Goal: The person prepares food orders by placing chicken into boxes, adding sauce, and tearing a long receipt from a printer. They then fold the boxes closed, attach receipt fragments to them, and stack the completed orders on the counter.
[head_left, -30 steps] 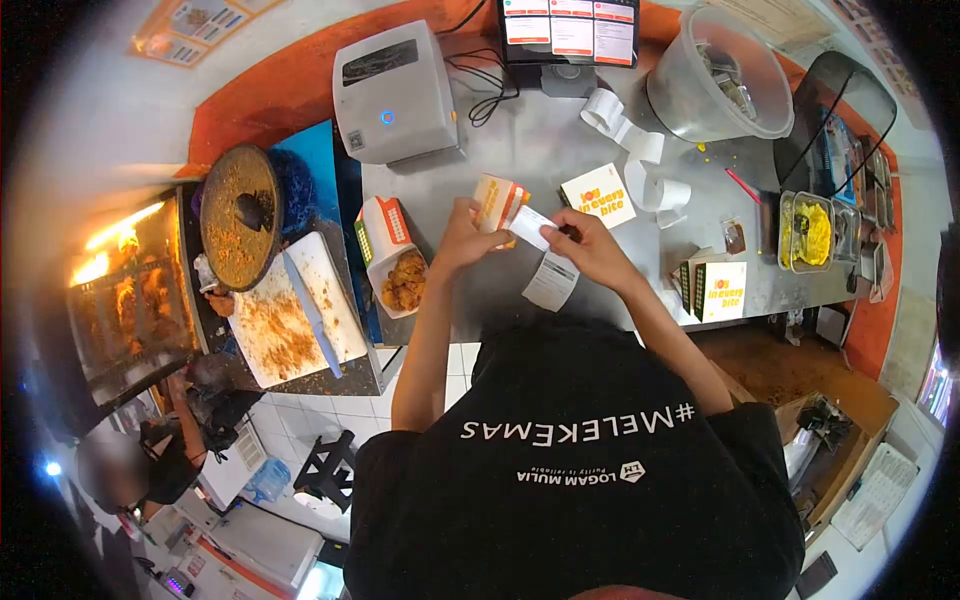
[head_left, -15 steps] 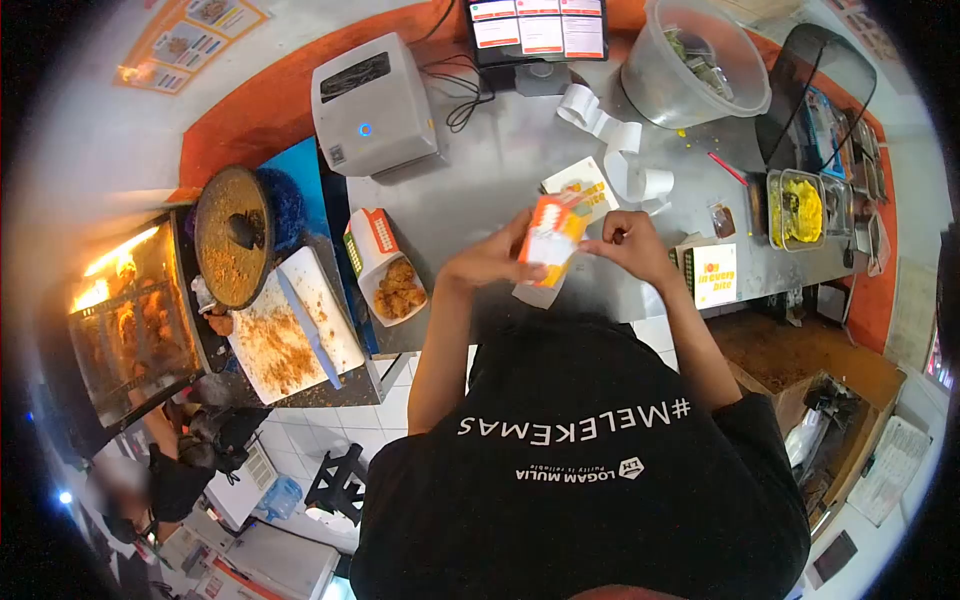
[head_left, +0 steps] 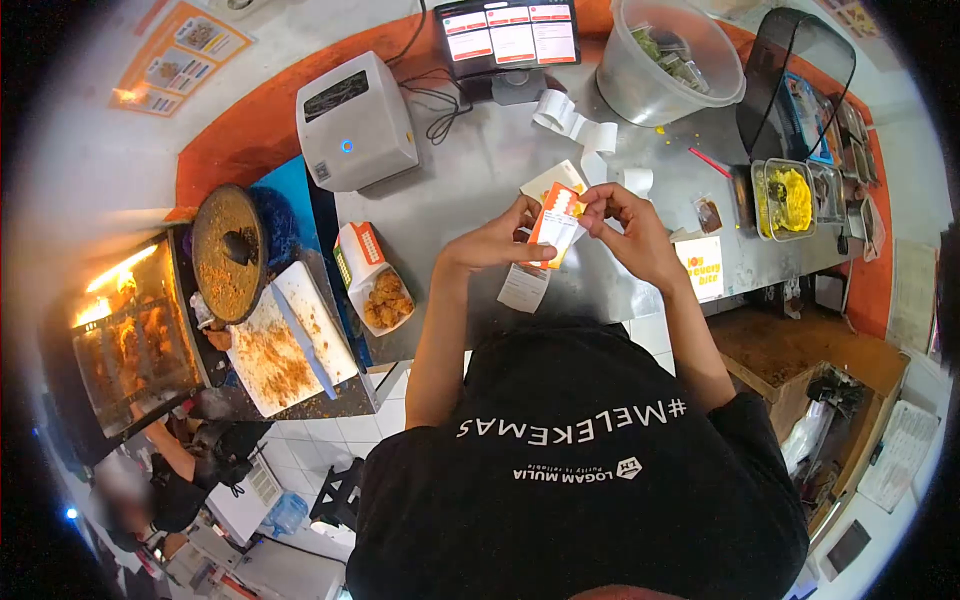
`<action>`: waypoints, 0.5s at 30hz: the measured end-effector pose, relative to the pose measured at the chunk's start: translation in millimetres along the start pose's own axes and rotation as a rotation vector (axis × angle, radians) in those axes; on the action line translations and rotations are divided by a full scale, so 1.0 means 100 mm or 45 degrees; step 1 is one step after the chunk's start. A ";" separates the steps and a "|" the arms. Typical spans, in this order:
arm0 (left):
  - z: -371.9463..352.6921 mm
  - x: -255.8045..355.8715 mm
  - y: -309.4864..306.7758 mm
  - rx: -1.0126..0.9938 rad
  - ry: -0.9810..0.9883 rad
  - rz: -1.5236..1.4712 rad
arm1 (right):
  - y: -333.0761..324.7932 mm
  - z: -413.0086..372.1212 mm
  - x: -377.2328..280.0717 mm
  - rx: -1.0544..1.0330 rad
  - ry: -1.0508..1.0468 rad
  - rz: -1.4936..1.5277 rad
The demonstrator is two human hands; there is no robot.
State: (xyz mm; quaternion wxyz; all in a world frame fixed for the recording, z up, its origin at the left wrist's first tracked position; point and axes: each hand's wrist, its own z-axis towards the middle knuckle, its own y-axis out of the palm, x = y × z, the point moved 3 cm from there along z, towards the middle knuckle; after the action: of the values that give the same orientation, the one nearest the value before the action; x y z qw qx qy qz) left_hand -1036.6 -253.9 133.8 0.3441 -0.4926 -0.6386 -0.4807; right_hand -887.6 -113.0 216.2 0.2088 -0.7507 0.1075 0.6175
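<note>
Both my hands hold a flat orange-and-white food box (head_left: 553, 228) above the steel counter (head_left: 470, 190). My left hand (head_left: 495, 240) grips its left edge. My right hand (head_left: 625, 228) pinches its upper right corner, where a white label is stuck on the box. A white paper slip (head_left: 523, 287) lies on the counter just below the box. Behind the box lies a flat yellow-printed carton (head_left: 548, 184).
An open box of fried chicken (head_left: 378, 290) sits at the counter's left edge. A label printer (head_left: 355, 120), a screen (head_left: 507, 38), a clear tub (head_left: 668, 58), trays of yellow food (head_left: 786, 198) and stacked cartons (head_left: 700, 266) ring the counter. A cutting board with knife (head_left: 290, 340) lies left.
The box has turned from a bulky side view to a flat face toward me. My right hand moved from the label's end up to the box's top right corner.
</note>
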 end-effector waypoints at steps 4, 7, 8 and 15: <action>-0.04 0.03 -0.03 0.018 -0.001 0.063 | 0.00 0.05 0.05 -0.020 -0.117 -0.175; -0.13 0.19 0.03 -0.080 0.021 -0.135 | 0.08 0.06 -0.08 0.097 -0.530 -0.409; -0.17 0.20 0.02 -0.084 0.023 -0.133 | 0.09 0.05 -0.08 0.101 -0.530 -0.413; -0.01 0.17 0.05 0.013 0.063 -0.002 | -0.40 -0.03 0.16 0.109 -0.368 -0.663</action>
State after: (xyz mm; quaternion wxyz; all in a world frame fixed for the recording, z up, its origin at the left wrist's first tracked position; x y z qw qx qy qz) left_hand -1036.2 -249.2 151.1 0.3620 -0.4783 -0.6326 -0.4899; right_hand -864.6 -77.7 208.8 0.4049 -0.6477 -0.0936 0.6386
